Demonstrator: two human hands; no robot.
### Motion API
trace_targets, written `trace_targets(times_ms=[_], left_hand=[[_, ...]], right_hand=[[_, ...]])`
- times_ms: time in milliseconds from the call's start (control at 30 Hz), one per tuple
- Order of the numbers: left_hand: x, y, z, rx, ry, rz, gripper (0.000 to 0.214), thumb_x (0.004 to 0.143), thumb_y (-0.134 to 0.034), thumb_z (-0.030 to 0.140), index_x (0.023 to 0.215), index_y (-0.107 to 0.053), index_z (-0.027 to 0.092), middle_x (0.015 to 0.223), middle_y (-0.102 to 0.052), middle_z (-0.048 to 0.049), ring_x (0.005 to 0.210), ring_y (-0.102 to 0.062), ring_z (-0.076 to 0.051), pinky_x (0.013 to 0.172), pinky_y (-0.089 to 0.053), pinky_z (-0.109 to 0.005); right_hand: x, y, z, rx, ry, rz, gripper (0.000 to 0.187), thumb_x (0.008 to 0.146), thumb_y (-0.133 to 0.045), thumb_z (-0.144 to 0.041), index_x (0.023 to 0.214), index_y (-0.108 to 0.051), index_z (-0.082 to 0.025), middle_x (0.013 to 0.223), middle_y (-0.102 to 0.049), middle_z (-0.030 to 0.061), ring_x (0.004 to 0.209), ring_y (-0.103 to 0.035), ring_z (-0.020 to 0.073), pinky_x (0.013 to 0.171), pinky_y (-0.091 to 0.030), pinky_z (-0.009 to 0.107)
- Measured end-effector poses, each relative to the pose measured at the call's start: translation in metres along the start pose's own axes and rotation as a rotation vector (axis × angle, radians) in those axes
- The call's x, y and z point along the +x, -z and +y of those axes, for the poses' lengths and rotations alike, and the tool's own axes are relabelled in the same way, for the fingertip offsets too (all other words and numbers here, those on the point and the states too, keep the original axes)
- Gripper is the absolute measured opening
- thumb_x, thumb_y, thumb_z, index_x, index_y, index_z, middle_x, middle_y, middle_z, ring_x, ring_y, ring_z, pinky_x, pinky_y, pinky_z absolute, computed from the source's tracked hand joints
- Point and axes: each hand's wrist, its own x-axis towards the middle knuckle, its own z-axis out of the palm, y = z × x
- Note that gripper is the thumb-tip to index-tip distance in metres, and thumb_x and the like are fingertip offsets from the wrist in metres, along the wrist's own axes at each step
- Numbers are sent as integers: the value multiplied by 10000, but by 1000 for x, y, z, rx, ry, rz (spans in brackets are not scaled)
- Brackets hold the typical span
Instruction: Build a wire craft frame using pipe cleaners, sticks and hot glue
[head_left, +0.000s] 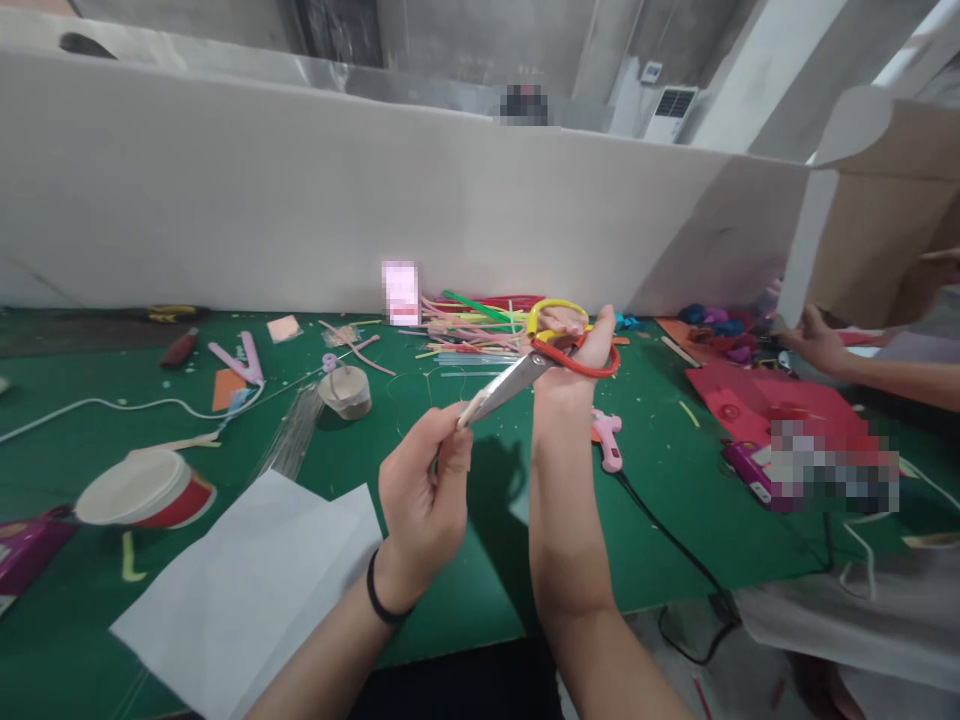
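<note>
My right hand [592, 345] is closed round the handles of a pair of scissors [514, 382], one loop yellow and the other red. The blades point down and left, over the table. At their tips my left hand [427, 485] pinches a small pale strip [472, 406] between thumb and fingers. The strip lies along the blades; whether they are cutting into it I cannot tell. A black band circles my left wrist. Beneath the hands is the green tabletop [495, 560].
Coloured pipe cleaners [480, 325] lie at the back by a white partition [337, 200]. A pink glue gun [610, 440] with a black cord rests to the right. White paper [255, 600] and a paper bowl [157, 488] are left. At far right are a co-worker's hands [817, 340].
</note>
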Motion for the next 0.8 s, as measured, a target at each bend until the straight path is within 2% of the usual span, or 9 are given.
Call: trace_targets(times_ms=[133, 333, 400, 467, 567, 700, 800], left_hand=[[-1, -2, -1, -16, 4, -7, 181, 952, -523, 224, 1042, -681, 226, 662, -524, 29, 545, -461, -87, 523, -403, -209], [-4, -3, -6, -37, 17, -28, 177, 952, -519, 232, 1054, -663, 210, 686, -563, 20, 569, -515, -89, 537, -445, -208], [-4, -3, -6, -92, 46, -33, 248, 950, -522, 243, 1180, -611, 212, 802, -629, -5, 659, -606, -110, 607, -513, -229], [-1, -3, -5, -151, 51, -16, 391, 924, -568, 267, 1310, -524, 218, 1021, -666, -57, 858, -674, -164, 728, -569, -289], [4, 0, -5, -110, 18, -17, 502, 859, -670, 298, 1334, -530, 217, 1250, -630, -100, 1095, -642, -241, 926, -548, -395], [10, 4, -7, -111, 55, -68, 481, 866, -677, 256, 1336, -576, 250, 1284, -653, -81, 1137, -642, -253, 1016, -505, -438], [10, 3, -6, -158, 82, -32, 429, 884, -657, 216, 1305, -611, 276, 1271, -672, -56, 1137, -650, -243, 1008, -514, -416]], right_hand=[[2, 3, 3, 18, -23, -11, 588, 837, -505, -605, 499, -203, -230, 416, -227, -99, 372, -296, 59, 404, -345, 187], [3, 3, 8, 122, -78, 49, 566, 897, -436, -566, 494, -237, -222, 418, -254, -96, 360, -294, 51, 419, -357, 181], [4, 2, 9, 141, -63, 52, 586, 898, -427, -585, 490, -220, -220, 410, -242, -97, 348, -278, 47, 399, -336, 178], [4, 1, 9, 109, -38, 46, 603, 882, -436, -616, 494, -198, -221, 408, -231, -99, 341, -271, 45, 386, -323, 178], [1, -3, 8, 42, -2, 37, 615, 851, -458, -654, 506, -185, -224, 419, -222, -102, 345, -268, 43, 384, -324, 178], [-4, -9, 7, -6, 12, 28, 635, 812, -462, -712, 505, -180, -234, 410, -203, -102, 345, -270, 52, 372, -322, 188], [-6, -11, 8, 8, -5, 23, 644, 808, -469, -727, 498, -189, -236, 393, -213, -99, 341, -285, 56, 367, -329, 191]])
